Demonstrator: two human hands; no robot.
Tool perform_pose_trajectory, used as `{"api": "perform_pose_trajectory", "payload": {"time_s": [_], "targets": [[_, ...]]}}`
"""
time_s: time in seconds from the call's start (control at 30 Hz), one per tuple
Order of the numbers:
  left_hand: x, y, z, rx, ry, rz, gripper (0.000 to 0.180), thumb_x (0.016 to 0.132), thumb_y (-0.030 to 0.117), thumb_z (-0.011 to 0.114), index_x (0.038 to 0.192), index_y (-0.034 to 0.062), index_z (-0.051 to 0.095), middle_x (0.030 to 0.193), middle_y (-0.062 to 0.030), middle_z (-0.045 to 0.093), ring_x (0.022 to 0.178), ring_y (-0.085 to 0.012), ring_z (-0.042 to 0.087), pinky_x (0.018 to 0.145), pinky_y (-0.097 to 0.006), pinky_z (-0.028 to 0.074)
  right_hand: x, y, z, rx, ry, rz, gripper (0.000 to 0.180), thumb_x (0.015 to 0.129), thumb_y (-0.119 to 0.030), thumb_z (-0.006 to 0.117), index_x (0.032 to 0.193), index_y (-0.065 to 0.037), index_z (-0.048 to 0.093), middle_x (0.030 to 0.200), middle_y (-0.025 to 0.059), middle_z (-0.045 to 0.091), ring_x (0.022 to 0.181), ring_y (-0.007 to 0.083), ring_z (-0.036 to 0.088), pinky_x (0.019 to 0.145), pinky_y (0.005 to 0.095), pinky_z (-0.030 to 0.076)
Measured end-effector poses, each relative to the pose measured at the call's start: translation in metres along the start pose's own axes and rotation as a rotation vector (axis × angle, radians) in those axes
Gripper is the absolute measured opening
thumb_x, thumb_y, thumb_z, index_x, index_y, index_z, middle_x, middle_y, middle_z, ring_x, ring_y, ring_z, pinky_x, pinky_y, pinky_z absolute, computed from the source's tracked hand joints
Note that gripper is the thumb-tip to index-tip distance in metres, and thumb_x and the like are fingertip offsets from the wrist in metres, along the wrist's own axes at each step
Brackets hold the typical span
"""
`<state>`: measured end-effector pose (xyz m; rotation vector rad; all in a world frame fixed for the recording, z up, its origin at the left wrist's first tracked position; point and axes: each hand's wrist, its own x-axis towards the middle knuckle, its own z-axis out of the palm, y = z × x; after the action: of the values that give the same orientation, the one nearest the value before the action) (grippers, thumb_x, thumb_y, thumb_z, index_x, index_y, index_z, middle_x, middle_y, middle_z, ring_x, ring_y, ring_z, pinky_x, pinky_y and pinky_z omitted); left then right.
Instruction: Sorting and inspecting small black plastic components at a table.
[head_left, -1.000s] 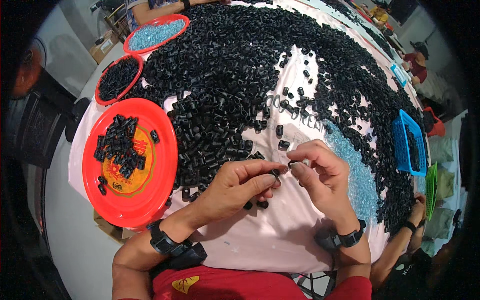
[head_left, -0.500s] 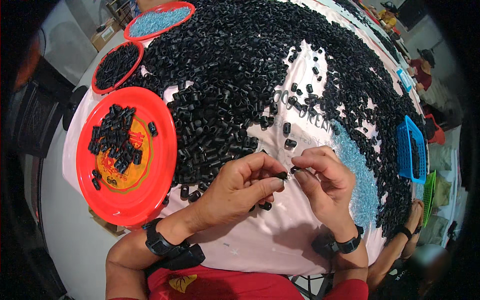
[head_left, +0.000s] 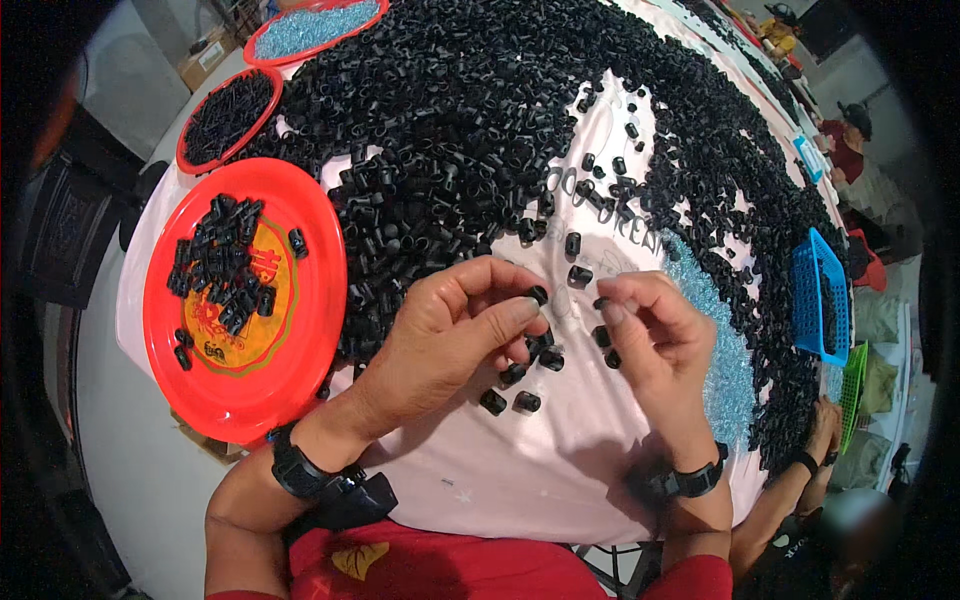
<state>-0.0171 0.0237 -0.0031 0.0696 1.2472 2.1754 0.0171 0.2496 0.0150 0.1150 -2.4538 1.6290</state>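
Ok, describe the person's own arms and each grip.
The left grip and right grip are ungloved. A black left wristband and black right wristband are worn, with a bulky black piece beside the left one. Forearms are bare below red sleeves. No cables show.

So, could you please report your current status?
Left hand pinching black piece. Right hand pinching small dark piece. Loose black pieces on pink cloth nearby.

Grey wall [head_left: 135, 100], pale floor [head_left: 125, 430], pink-draped table [head_left: 480, 490]

Glossy red plastic tray [head_left: 215, 400], shiny black plastic pieces [head_left: 430, 195], creased cloth [head_left: 500, 485]
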Motion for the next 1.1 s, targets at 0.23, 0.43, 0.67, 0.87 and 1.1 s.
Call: {"api": "perform_pose_trajectory", "payload": {"time_s": [0.23, 0.43, 0.67, 0.87, 1.1], "targets": [[-0.004, 0.006, -0.001, 0.256, -0.047, -0.064, 0.02, 0.102, 0.013, 0.064, 0.12, 0.0033, 0.064, 0.098, -0.0011, 0.07, 0.077, -0.0041, 0.063, 0.065, -0.02, 0.051, 0.007, -0.003, -0.011, -0.323, -0.345, -0.12, 0.017, 0.083, -0.002, 0.072, 0.1, -0.004, 0.075, 0.084, 0.0098, 0.067, 0.072, 0.0233, 0.064, 0.063, 0.033, 0.049], [-0.006, 0.007, -0.004, 0.268, -0.053, -0.077, 0.019, 0.103, 0.013, 0.064, 0.119, 0.0026, 0.063, 0.098, -0.0003, 0.068, 0.077, -0.0042, 0.063, 0.065, -0.02, 0.051, 0.005, -0.012, -0.007, -0.534, -0.365, -0.344, 0.026, 0.075, -0.001, 0.072, 0.101, -0.007, 0.076, 0.091, 0.0092, 0.067, 0.082, 0.0286, 0.063, 0.069, 0.0385, 0.053], [-0.006, 0.006, -0.005, 0.263, -0.078, -0.074, 0.022, 0.102, 0.013, 0.065, 0.121, 0.0029, 0.064, 0.099, -0.0009, 0.069, 0.078, -0.0047, 0.063, 0.066, -0.02, 0.051, 0.0, -0.011, 0.0, -0.506, -0.388, -0.331, 0.023, 0.074, -0.001, 0.074, 0.097, -0.007, 0.076, 0.089, 0.0084, 0.066, 0.081, 0.0286, 0.062, 0.07, 0.0384, 0.054], [-0.005, 0.004, -0.008, 0.248, -0.157, -0.078, 0.024, 0.103, 0.012, 0.064, 0.125, 0.003, 0.064, 0.101, -0.0019, 0.07, 0.08, -0.0054, 0.065, 0.067, -0.02, 0.051, -0.004, -0.015, -0.001, -0.571, -0.425, -0.305, 0.023, 0.077, -0.002, 0.073, 0.099, -0.007, 0.074, 0.091, 0.0081, 0.066, 0.082, 0.0293, 0.063, 0.069, 0.0395, 0.054], [-0.006, 0.008, -0.008, 0.17, -0.141, -0.091, 0.025, 0.103, 0.012, 0.063, 0.126, 0.0015, 0.063, 0.103, -0.004, 0.072, 0.08, -0.0058, 0.067, 0.066, -0.019, 0.052, -0.007, -0.022, -0.003, -0.636, -0.455, -0.315, 0.021, 0.08, 0.0, 0.069, 0.1, -0.007, 0.074, 0.09, 0.0096, 0.065, 0.082, 0.0307, 0.063, 0.068, 0.0397, 0.054]]}}
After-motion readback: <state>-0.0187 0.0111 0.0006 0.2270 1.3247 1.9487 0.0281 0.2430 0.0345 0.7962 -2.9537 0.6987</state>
